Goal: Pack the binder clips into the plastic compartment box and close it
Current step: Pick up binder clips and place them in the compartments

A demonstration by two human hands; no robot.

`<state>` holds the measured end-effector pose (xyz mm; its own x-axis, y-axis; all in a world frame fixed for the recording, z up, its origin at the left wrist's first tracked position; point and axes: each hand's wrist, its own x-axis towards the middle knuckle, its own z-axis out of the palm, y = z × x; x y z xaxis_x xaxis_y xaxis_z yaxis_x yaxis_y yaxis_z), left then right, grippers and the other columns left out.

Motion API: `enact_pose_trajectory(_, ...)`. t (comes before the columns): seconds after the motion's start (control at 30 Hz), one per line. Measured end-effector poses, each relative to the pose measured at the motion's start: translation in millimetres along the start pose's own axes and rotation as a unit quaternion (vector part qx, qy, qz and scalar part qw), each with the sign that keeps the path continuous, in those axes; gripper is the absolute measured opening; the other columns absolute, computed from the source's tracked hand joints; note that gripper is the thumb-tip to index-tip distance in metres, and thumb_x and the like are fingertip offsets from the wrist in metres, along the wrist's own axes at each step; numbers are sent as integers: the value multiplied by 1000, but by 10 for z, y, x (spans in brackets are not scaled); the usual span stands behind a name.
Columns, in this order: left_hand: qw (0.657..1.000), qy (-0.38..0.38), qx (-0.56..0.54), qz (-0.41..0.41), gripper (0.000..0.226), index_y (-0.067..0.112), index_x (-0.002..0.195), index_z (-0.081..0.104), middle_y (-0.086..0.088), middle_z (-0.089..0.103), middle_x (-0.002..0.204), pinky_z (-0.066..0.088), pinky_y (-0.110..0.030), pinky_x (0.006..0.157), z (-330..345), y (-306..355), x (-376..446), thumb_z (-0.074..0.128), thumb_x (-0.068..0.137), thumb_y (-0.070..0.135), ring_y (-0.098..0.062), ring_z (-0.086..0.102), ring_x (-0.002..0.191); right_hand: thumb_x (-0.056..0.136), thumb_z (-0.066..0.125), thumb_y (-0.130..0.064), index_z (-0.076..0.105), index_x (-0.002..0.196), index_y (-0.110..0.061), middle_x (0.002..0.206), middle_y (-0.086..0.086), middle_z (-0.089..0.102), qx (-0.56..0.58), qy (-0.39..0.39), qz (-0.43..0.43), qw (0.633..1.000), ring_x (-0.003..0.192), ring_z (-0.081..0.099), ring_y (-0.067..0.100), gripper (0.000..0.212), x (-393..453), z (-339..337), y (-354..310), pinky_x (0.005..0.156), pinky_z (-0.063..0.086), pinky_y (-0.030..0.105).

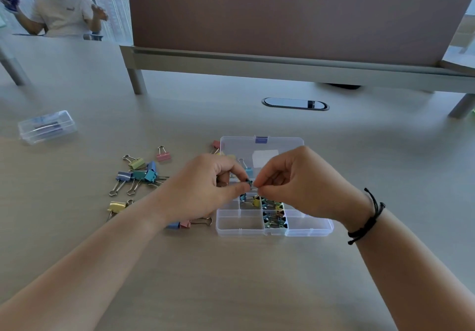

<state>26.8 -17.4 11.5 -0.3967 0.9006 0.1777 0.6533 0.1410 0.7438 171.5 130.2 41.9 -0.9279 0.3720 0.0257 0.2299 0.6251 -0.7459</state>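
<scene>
Your compartment box (244, 225) is clear plastic w/ a purple latch (261, 139) and a white label (264, 157) on the lid. Loose binder clips (140, 174) left of it: pastel blue, teal, green, yellow, pink, w/ silver wire handles. Clips in the box: yellow, green, blue w/ black. Your right wrist has a black cord bracelet (367, 217). Surface (231, 279) is pale beige-grey.

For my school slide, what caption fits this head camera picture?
Two hands, left and right, pinch a small clip above an open plastic box.
</scene>
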Motion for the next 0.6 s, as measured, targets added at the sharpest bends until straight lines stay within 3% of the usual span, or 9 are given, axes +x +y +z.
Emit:
enact_pose_trajectory(0.27, 998, -23, 65, 12, 5, 25, 88, 74, 13, 43, 51, 33, -16, 50, 32, 3, -15, 76, 84, 28, -4, 41, 48, 81, 72, -9, 78, 84, -20, 71, -7, 74, -83, -31, -19, 996, 63, 67, 0, 12, 4, 85, 23, 62, 50, 7)
enact_pose_trajectory(0.6, 995, -20, 96, 21, 2, 28, 83, 76, 11, 40, 51, 32, -15, 50, 30, 0, -12, 77, 82, 28, -5, 42, 49, 83, 71, -12, 79, 82, -20, 70, -9, 70, -131, -8, -26, 991, 66, 64, 6, 11, 39, 198, 20, 65, 52, 11)
